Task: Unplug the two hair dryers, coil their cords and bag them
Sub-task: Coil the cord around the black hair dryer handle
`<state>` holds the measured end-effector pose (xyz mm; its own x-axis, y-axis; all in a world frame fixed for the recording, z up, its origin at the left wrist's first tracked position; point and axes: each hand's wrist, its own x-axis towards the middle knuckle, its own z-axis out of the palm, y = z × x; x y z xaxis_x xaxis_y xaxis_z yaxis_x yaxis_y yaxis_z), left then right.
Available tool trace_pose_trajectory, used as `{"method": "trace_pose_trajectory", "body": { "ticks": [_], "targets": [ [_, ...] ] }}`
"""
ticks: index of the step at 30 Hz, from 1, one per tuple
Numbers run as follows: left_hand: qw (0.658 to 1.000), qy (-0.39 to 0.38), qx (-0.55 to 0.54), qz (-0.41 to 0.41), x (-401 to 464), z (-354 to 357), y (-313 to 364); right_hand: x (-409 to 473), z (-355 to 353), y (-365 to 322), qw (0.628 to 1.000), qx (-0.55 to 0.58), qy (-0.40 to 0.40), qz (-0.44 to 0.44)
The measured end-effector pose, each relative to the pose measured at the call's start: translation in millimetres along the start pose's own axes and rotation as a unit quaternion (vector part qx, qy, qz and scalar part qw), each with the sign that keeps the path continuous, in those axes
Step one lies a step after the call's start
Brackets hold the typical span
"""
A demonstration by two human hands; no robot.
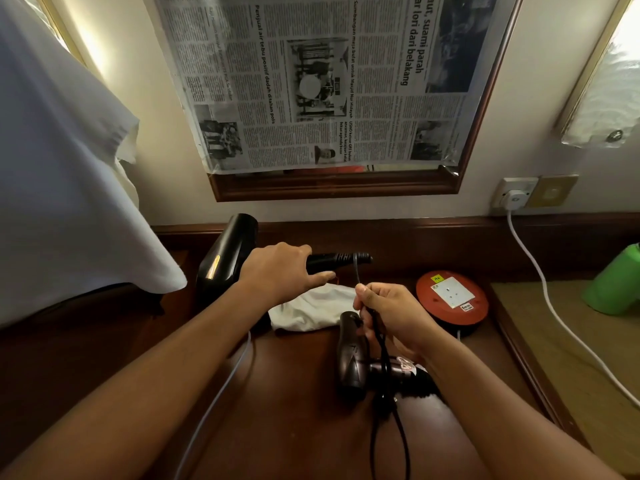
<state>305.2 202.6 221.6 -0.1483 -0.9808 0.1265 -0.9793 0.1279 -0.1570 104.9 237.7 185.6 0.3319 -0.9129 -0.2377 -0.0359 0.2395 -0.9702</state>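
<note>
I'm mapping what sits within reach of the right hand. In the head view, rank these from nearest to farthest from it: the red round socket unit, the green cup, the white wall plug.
From the right hand:
1. Red round socket unit, on the desk just to its right.
2. Green cup, farther right, at the frame's edge.
3. White wall plug, up on the wall behind the desk, to the right.

Head view – looks down (close) over desk.

Desk crowded — dryers, cloth, cords.
</note>
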Motion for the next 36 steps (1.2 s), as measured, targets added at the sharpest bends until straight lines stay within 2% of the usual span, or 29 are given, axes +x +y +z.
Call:
{"method": "trace_pose_trajectory", "body": {
  "ticks": [9,11,16,27,31,33,36],
  "targets": [
    [1.0,0.018,-0.023,0.006,-5.1,-1.5,-1.9,2.7,3.1,7.6,0.995,-0.081,-0.004,0.059],
    [0.999,0.026,-0.03,0.007,-5.6,-1.4,-3.1,3.3,4.5,9.5,0.996,-0.062,-0.02,0.059],
    [0.999,0.027,-0.047,-0.001,-6.7,-4.4,-8.0,4.8,3.2,22.4,0.993,0.077,-0.092,0.021],
    [0.995,0.039,-0.088,0.008,-9.5,-5.6,-3.3,12.4,-7.8,23.9,0.998,-0.005,-0.063,0.021],
    [0.989,0.05,-0.139,0.033,-8.8,-8.1,-2.9,17.0,-14.1,28.1,0.995,-0.038,-0.086,0.027],
    [0.986,0.054,-0.151,0.05,-8.2,-10.1,-3.5,18.9,-18.5,29.6,0.993,-0.02,-0.114,0.034],
    [0.983,0.052,-0.161,0.067,-9.3,-15.1,-5.1,21.1,-25.3,27.6,0.987,0.066,-0.145,0.024]
  ]
}}
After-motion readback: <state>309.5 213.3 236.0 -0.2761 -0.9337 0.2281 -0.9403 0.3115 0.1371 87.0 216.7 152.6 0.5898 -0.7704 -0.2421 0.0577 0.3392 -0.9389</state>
